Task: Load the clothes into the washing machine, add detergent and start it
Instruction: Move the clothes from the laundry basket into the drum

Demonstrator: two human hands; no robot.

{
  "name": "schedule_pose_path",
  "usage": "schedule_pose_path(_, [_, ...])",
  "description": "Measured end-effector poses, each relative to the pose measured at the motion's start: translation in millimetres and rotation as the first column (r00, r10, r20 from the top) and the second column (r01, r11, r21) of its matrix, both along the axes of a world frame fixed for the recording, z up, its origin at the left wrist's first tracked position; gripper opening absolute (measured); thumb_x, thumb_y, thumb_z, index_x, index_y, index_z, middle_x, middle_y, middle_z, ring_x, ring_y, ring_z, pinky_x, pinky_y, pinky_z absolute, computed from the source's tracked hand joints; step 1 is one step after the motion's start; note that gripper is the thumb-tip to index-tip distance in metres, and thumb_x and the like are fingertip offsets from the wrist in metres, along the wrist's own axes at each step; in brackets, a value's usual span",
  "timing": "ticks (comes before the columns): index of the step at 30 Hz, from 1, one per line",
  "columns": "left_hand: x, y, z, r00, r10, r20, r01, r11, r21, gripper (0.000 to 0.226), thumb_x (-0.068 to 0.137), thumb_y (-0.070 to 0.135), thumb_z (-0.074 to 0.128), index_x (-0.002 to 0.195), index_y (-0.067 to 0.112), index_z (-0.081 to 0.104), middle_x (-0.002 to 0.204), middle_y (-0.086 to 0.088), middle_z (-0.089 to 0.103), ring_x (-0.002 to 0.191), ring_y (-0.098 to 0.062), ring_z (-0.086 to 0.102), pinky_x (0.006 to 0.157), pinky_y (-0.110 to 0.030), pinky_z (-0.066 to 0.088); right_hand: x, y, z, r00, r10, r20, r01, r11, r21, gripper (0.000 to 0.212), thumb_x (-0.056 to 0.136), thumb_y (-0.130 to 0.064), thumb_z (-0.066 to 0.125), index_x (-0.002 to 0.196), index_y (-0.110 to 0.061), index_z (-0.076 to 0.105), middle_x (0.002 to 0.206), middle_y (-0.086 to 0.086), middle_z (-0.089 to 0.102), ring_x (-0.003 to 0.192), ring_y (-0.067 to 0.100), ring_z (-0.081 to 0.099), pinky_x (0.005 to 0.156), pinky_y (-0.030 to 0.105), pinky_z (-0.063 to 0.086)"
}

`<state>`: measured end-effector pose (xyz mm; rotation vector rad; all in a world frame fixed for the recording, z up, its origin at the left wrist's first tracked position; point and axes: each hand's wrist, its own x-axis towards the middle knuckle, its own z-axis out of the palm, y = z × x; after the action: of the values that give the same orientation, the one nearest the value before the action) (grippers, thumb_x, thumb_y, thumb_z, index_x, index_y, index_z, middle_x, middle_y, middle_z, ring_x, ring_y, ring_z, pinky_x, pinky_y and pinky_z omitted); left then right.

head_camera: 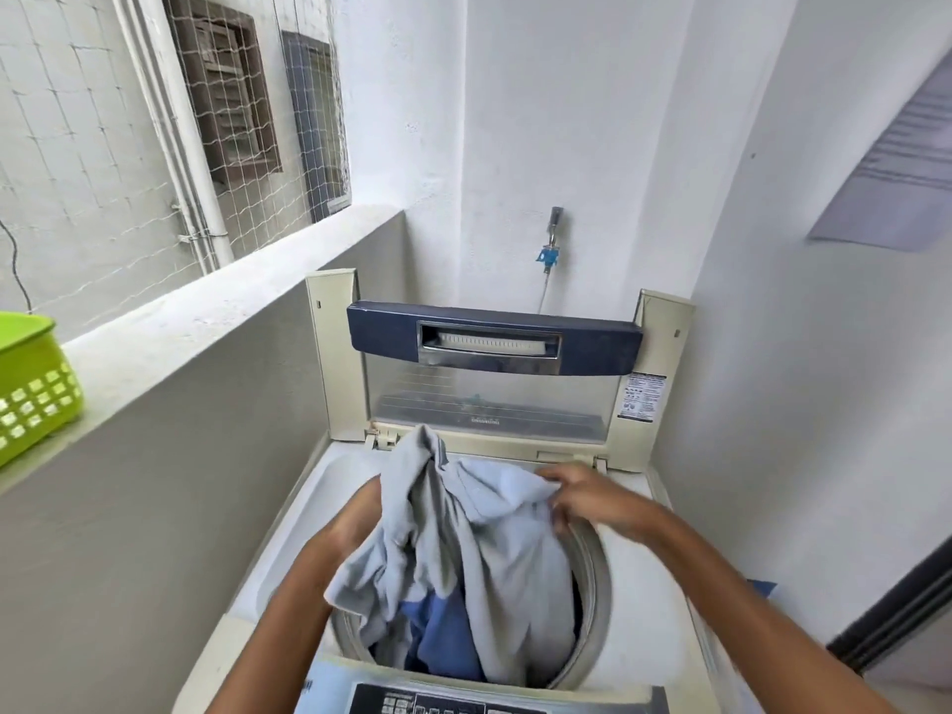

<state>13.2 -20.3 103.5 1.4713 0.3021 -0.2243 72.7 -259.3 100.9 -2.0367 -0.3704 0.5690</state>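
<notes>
A top-loading washing machine (664,600) stands below me with its lid (494,353) folded up against the back wall. A pale grey garment (463,538) hangs bunched over the drum opening. My left hand (355,523) grips its left side, mostly hidden behind the cloth. My right hand (592,499) pinches its upper right edge above the drum rim. Blue clothes (438,636) lie inside the drum under the grey one. The control panel (463,703) shows at the bottom edge.
A green plastic basket (31,383) sits on the grey ledge (206,322) to the left. A tap with a blue hose fitting (550,249) is on the back wall. White walls close in behind and on the right.
</notes>
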Motion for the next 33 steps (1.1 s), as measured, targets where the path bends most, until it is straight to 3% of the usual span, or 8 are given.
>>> schedule_pose_path(3, [5.8,19.9,-4.3,0.996,-0.088,0.029,0.089,0.996,-0.032,0.026,0.089,0.004,0.044,0.076,0.01,0.066,0.074,-0.014,0.069,0.064,-0.02,0.064,0.068,-0.032,0.047,10.0,-23.2,45.0,0.966,-0.194,0.173,0.161,0.969,0.188,0.022,0.092,-0.008,0.048,0.079,-0.017,0.064,0.06,0.0,0.047,0.044,0.005,0.039,0.045,0.018,0.03])
schedule_pose_path(6, [21.5,38.1,-15.8,0.99,0.05,0.13,-0.083,0.963,0.257,0.026,0.089,-0.001,0.047,0.075,0.018,0.058,0.075,-0.004,0.059,0.063,-0.014,0.051,0.057,-0.022,0.041,12.6,-26.8,82.5,0.908,-0.289,0.303,0.19,0.929,0.318,0.031,0.092,0.001,0.042,0.077,-0.017,0.064,0.054,-0.007,0.048,0.043,0.001,0.032,0.045,0.017,0.027])
schedule_pose_path(11, [26.9,22.1,-11.4,0.944,0.058,0.325,-0.16,0.941,0.297,0.017,0.092,0.003,0.051,0.08,0.015,0.056,0.09,-0.003,0.063,0.077,-0.014,0.056,0.058,-0.008,0.044,13.4,-4.7,96.0,0.893,-0.251,0.372,0.123,0.934,0.335,0.024,0.089,0.004,0.046,0.088,-0.007,0.067,0.064,0.001,0.06,0.042,0.005,0.041,0.045,0.013,0.035])
schedule_pose_path(19, [21.8,-34.5,-86.0,0.876,-0.421,-0.234,0.48,0.801,0.357,0.035,0.089,0.024,0.06,0.111,0.03,0.034,0.07,-0.002,0.064,0.046,-0.011,0.053,0.044,-0.02,0.04,18.2,18.0,118.4,0.874,-0.369,0.316,0.133,0.807,0.576,0.028,0.088,0.005,0.045,0.084,-0.01,0.068,0.067,0.01,0.057,0.046,0.011,0.044,0.044,0.018,0.04])
schedule_pose_path(24, [38.7,-14.8,-92.2,0.994,0.038,0.101,-0.076,0.911,0.406,0.015,0.09,0.005,0.046,0.08,0.011,0.055,0.06,-0.003,0.071,0.052,-0.018,0.064,0.056,-0.032,0.054,38.8,3.9,133.3,0.692,-0.547,0.47,0.299,0.811,0.504,0.023,0.087,-0.001,0.047,0.084,-0.009,0.069,0.06,-0.005,0.062,0.049,0.004,0.05,0.05,0.017,0.041])
schedule_pose_path(27, [39.6,10.7,-74.6,0.843,0.304,0.445,-0.513,0.704,0.491,0.01,0.09,0.02,0.049,0.092,0.012,0.056,0.084,-0.006,0.067,0.076,-0.025,0.058,0.068,-0.034,0.042,53.0,-15.9,127.6,0.469,-0.568,0.676,0.481,0.806,0.344,0.022,0.085,-0.004,0.047,0.087,0.001,0.068,0.08,0.015,0.068,0.077,0.024,0.062,0.069,0.035,0.046])
schedule_pose_path(30, [44.9,27.2,-62.7,0.764,0.268,0.587,-0.612,0.589,0.528,0.022,0.093,0.026,0.047,0.11,0.02,0.059,0.091,-0.004,0.067,0.091,-0.029,0.058,0.084,-0.042,0.046,57.1,-23.4,114.5,0.415,-0.606,0.678,0.581,0.75,0.316,0.021,0.084,-0.007,0.04,0.084,0.001,0.06,0.073,0.024,0.061,0.066,0.03,0.063,0.063,0.043,0.048])
schedule_pose_path(33, [56.9,38.3,-80.0,0.887,0.113,0.448,-0.421,0.599,0.681,0.031,0.094,0.034,0.045,0.122,0.027,0.057,0.11,-0.003,0.068,0.11,-0.024,0.057,0.101,-0.045,0.039,60.9,-13.9,99.6,0.549,-0.666,0.504,0.499,0.745,0.442,0.024,0.085,-0.005,0.032,0.077,-0.009,0.054,0.067,0.022,0.058,0.046,0.018,0.063,0.051,0.036,0.054])
